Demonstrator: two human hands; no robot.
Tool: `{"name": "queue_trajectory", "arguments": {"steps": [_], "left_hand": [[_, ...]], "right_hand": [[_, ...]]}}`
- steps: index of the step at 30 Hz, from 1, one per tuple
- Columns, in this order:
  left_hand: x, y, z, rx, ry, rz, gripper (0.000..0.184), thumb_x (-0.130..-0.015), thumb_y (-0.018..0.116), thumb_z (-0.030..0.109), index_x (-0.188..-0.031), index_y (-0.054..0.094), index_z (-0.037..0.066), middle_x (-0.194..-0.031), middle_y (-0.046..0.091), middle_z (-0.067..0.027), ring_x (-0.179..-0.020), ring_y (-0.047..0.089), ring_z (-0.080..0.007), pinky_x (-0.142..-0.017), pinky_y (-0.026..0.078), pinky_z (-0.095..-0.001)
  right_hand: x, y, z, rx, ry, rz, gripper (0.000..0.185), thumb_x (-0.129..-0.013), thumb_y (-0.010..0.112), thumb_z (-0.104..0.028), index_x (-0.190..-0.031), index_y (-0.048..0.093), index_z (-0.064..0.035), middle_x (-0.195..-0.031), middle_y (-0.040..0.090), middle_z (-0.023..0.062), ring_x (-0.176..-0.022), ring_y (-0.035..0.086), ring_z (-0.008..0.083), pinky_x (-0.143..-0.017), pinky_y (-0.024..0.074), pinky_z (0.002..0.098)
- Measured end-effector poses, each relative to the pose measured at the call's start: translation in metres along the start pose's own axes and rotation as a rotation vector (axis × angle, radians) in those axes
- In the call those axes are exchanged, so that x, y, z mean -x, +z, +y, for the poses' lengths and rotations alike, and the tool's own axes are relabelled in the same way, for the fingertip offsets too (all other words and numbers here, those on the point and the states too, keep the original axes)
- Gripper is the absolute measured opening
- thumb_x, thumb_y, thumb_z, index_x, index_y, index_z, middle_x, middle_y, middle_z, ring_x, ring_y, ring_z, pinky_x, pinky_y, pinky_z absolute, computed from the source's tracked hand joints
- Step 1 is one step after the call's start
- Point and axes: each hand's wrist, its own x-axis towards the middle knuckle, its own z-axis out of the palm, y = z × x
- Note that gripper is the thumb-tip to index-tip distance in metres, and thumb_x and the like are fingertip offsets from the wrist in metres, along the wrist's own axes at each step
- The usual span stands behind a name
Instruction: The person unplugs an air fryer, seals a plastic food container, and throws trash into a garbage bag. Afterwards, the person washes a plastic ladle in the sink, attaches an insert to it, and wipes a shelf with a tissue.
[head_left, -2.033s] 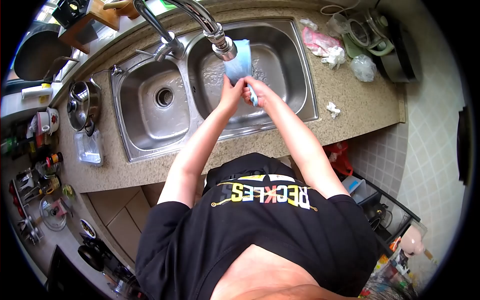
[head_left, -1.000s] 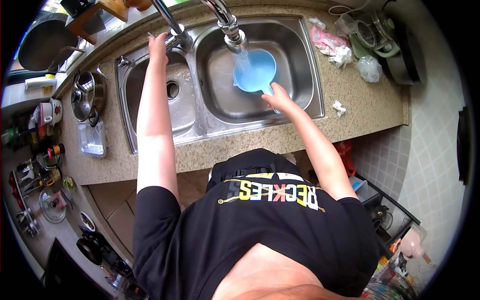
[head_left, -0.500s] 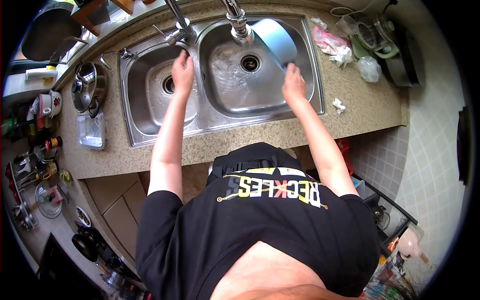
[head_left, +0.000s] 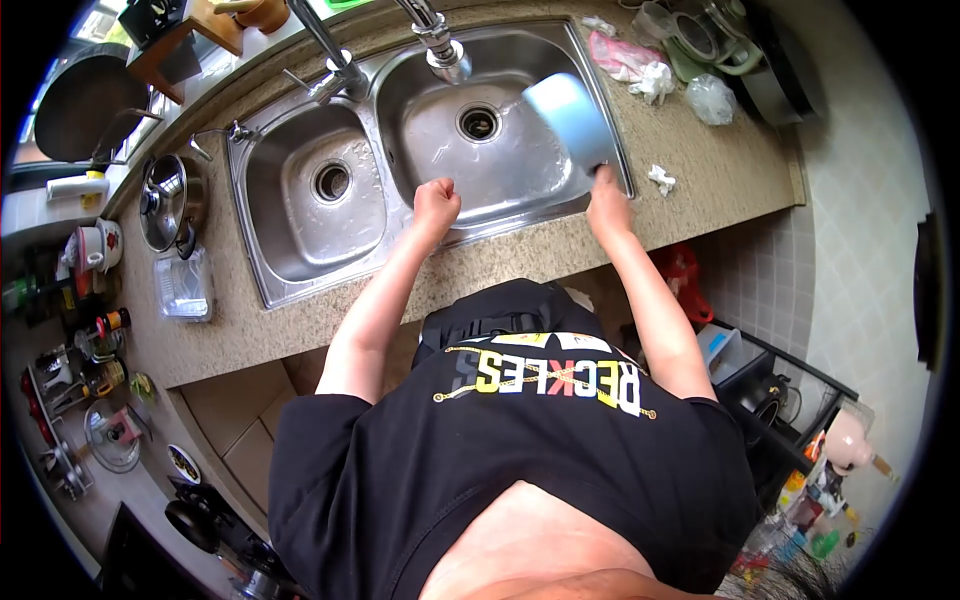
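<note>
My right hand [head_left: 608,210] grips a light blue pan [head_left: 570,115] by its dark handle end. The pan is tilted over the right side of the large sink basin [head_left: 520,190], and its inside is turned from view. My left hand [head_left: 437,203] is closed in a loose fist near the front rim of the sink, by the divider, with nothing visible in it. Two chrome faucets, the left one [head_left: 345,75] and the right one [head_left: 448,60], stand behind the basins. Wet streaks show on the basin floor near the drain [head_left: 478,122].
The smaller basin [head_left: 290,240] lies to the left. A glass-lidded pot [head_left: 175,205] and a clear plastic box [head_left: 185,287] stand on the left counter. Crumpled tissue [head_left: 661,180], a plastic bag [head_left: 711,98] and stacked containers lie on the right. An open drawer [head_left: 790,400] juts out below.
My left hand has moved from by the left faucet toward the front rim and closed. My right hand has brought the pan away from the right faucet, closer to me.
</note>
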Motion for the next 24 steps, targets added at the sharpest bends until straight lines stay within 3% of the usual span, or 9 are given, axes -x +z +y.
{"name": "queue_trajectory", "arguments": {"steps": [5, 7, 8, 11, 14, 18, 20, 22, 24], "left_hand": [[0.002, 0.001, -0.002, -0.124, 0.026, -0.100, 0.005, -0.064, 0.053, 0.000, -0.068, 0.052, 0.002, -0.071, 0.056, -0.0203, -0.071, 0.054, -0.0381, -0.063, 0.043, -0.0418], [0.003, 0.003, -0.006, -0.215, 0.145, -0.068, 0.031, -0.067, 0.055, 0.001, -0.097, 0.057, 0.008, -0.101, 0.056, -0.0192, -0.094, 0.052, -0.0365, -0.081, 0.043, -0.0392], [0.006, 0.010, -0.005, -0.211, 0.159, -0.081, 0.031, -0.067, 0.055, 0.001, -0.097, 0.057, 0.008, -0.101, 0.056, -0.0192, -0.094, 0.052, -0.0365, -0.081, 0.043, -0.0392], [0.019, 0.003, 0.018, -0.408, 0.120, -0.278, 0.069, -0.077, 0.057, 0.010, -0.138, 0.027, 0.022, -0.141, 0.019, -0.0206, -0.126, 0.021, -0.0453, -0.103, 0.021, -0.0524], [0.033, 0.004, 0.033, -0.493, 0.190, -0.011, 0.066, -0.078, 0.059, 0.016, -0.137, 0.029, 0.021, -0.143, 0.016, -0.0202, -0.127, 0.018, -0.0463, -0.102, 0.018, -0.0583], [0.034, 0.014, 0.015, -0.551, 0.159, -0.320, 0.055, -0.084, 0.053, 0.033, -0.134, 0.035, 0.022, -0.139, 0.027, -0.0203, -0.127, 0.022, -0.0449, -0.101, 0.018, -0.0589], [0.037, 0.007, 0.035, -0.608, 0.178, 0.009, 0.049, -0.085, 0.051, 0.037, -0.130, 0.042, 0.021, -0.137, 0.033, -0.0183, -0.128, 0.026, -0.0389, -0.101, 0.019, -0.0581], [0.046, 0.005, 0.055, -0.724, 0.252, -0.199, 0.049, -0.084, 0.053, 0.036, -0.130, 0.042, 0.022, -0.136, 0.034, -0.0188, -0.125, 0.029, -0.0403, -0.099, 0.022, -0.0585], [0.034, 0.016, 0.010, -0.683, 0.349, -0.140, 0.052, -0.082, 0.054, 0.035, -0.130, 0.041, 0.020, -0.135, 0.037, -0.0169, -0.123, 0.031, -0.0407, -0.099, 0.025, -0.0551]], "right_hand": [[0.008, 0.001, 0.007, 0.022, -0.078, 0.126, 0.032, -0.077, 0.045, 0.002, -0.107, 0.036, -0.0039, -0.102, 0.051, 0.0216, -0.079, 0.059, 0.0394, -0.065, 0.0482, 0.0478], [0.008, -0.003, 0.004, 0.030, -0.061, 0.070, 0.030, -0.078, 0.044, 0.001, -0.107, 0.037, -0.0040, -0.100, 0.052, 0.0210, -0.078, 0.059, 0.0391, -0.064, 0.0484, 0.0474], [0.009, -0.005, 0.007, 0.034, -0.060, 0.006, 0.029, -0.078, 0.044, 0.001, -0.106, 0.038, -0.0041, -0.099, 0.053, 0.0205, -0.077, 0.059, 0.0388, -0.064, 0.0486, 0.0470], [0.012, -0.003, 0.015, 0.116, -0.253, 0.055, 0.023, -0.080, 0.042, -0.001, -0.103, 0.040, -0.0056, -0.098, 0.054, 0.0184, -0.077, 0.060, 0.0366, -0.063, 0.0489, 0.0455], [0.013, -0.003, 0.017, 0.098, -0.233, 0.101, 0.023, -0.080, 0.043, -0.002, -0.103, 0.041, -0.0064, -0.096, 0.054, 0.0171, -0.074, 0.061, 0.0357, -0.061, 0.0493, 0.0446], [0.026, -0.004, 0.026, 0.098, -0.374, 0.144, 0.019, -0.081, 0.044, -0.005, -0.100, 0.043, -0.0062, -0.090, 0.056, 0.0163, -0.067, 0.062, 0.0351, -0.055, 0.0503, 0.0436], [0.032, 0.001, 0.026, 0.001, -0.225, 0.187, 0.020, -0.081, 0.043, -0.005, -0.101, 0.045, -0.0065, -0.091, 0.057, 0.0162, -0.069, 0.062, 0.0343, -0.054, 0.0500, 0.0428], [0.038, 0.006, 0.036, -0.109, -0.210, 0.051, 0.018, -0.084, 0.041, -0.011, -0.100, 0.048, -0.0071, -0.089, 0.059, 0.0172, -0.075, 0.060, 0.0359, -0.061, 0.0487, 0.0447], [0.059, -0.013, 0.039, -0.113, -0.234, 0.111, 0.016, -0.084, 0.040, -0.014, -0.092, 0.051, -0.0057, -0.089, 0.060, 0.0190, -0.079, 0.060, 0.0367, -0.066, 0.0474, 0.0464]]}}
